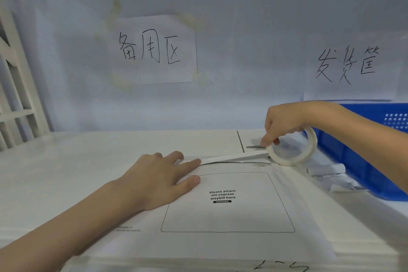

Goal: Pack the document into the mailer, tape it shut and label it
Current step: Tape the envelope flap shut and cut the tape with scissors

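My left hand (159, 180) flat on mailer (227, 216), fingers straight, pressing tape end. My right hand (280, 125) fingers clamped on tape roll (293, 150), strip stretched over flap. Mailer lying on tabletop (77, 161).

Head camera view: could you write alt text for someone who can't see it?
A person's left hand presses a tape strip onto a white mailer while the right hand pulls the tape roll rightward. A blue basket sits at right.

We're seeing a white mailer (227, 203) with black print and a thin black box outline, whitish see-through tape roll (292, 147), bright blue basket (362, 161).
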A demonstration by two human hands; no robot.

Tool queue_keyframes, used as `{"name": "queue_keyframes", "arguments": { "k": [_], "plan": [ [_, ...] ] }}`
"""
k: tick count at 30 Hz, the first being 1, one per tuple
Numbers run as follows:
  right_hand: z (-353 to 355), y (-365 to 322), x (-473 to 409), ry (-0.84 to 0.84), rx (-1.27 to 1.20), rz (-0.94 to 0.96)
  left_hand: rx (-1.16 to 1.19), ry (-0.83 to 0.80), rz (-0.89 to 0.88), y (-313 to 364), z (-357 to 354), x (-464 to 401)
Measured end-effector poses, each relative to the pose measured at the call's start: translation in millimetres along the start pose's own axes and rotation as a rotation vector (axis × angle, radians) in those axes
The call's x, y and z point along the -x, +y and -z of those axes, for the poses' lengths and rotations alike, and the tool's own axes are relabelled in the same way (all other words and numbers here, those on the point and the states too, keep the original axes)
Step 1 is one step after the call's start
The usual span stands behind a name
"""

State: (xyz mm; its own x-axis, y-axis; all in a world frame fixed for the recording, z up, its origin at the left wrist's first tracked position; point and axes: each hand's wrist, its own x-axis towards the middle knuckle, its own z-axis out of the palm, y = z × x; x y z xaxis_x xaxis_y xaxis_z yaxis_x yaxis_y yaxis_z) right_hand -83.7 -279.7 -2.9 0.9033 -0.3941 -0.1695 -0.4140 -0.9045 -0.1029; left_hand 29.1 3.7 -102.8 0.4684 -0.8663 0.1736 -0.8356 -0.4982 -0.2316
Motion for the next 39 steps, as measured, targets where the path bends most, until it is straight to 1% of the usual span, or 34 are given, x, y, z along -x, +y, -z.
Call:
{"name": "queue_keyframes", "arguments": {
  "k": [10, 18, 23, 25, 27, 30, 32, 34, 35, 37, 39],
  "plan": [
    [-5.0, -1.1, -2.3, -0.005, 0.056, -0.006, 0.018, -0.032, 0.009, 0.7, 4.2, 2.2],
    [-5.7, -6.6, -2.5, -0.055, 0.106, -0.014, 0.025, -0.168, 0.018, -1.5, 11.0, -6.5],
    [-3.3, 0.7, 2.4, -0.051, 0.041, 0.009, 0.045, -0.167, -0.037, 5.3, 21.6, -13.3],
    [-4.3, 2.0, 3.6, -0.048, 0.026, 0.014, 0.123, -0.178, -0.006, 15.7, 26.9, -21.4],
    [-6.0, 1.9, 4.1, -0.046, 0.023, 0.014, 0.15, -0.205, 0.048, 28.7, 30.7, -32.0],
    [-6.8, 1.1, 4.5, -0.041, 0.026, 0.013, 0.111, -0.187, 0.108, 48.1, 34.7, -43.9],
    [-6.6, 1.7, 4.3, -0.045, 0.025, 0.011, 0.009, -0.166, 0.124, 59.8, 36.8, -48.9],
    [-6.6, 2.9, 4.7, -0.05, 0.033, 0.004, -0.085, -0.094, 0.096, 73.6, 37.3, -53.4],
    [-6.7, 3.9, 5.2, -0.052, 0.036, 0.0, -0.082, -0.051, 0.077, 80.2, 36.7, -55.3],
    [-7.0, 5.8, 6.1, -0.054, 0.036, -0.004, 0.047, -0.018, 0.011, 88.4, 32.4, -58.7],
    [-6.9, 6.4, 6.7, -0.052, 0.035, -0.006, 0.241, -0.114, -0.083, 89.5, 23.1, -62.3]
  ]
}}
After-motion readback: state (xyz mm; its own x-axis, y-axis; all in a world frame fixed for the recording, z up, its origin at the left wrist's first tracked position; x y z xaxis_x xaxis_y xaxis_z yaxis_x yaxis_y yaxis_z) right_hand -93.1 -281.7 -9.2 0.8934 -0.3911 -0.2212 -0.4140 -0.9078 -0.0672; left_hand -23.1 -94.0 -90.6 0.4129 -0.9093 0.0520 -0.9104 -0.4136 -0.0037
